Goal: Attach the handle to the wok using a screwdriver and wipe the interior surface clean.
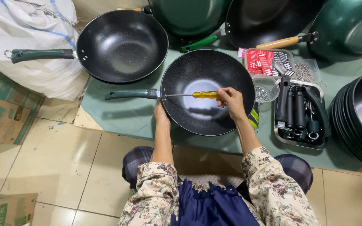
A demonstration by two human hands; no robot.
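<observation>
— Where is the pan (208, 92)?
— In the middle of the frame, on the mat (126, 117). Its handle (130, 94) points left. The left hand (161, 115) is at the pan's left rim. The right hand (231, 100) is over the pan with a screwdriver (197, 95) that points left, to where the handle joins.
— What lies around it?
— A second pan (122, 46) sits upper left. More pans (252, 19) lie along the top. Right of the middle pan is a small bowl of screws (264, 92), then a tray of handles (300, 113). A stack of pans (359, 117) is at the right edge. A sack (42, 37) lies in the upper left corner, a box (3, 111) below it.
</observation>
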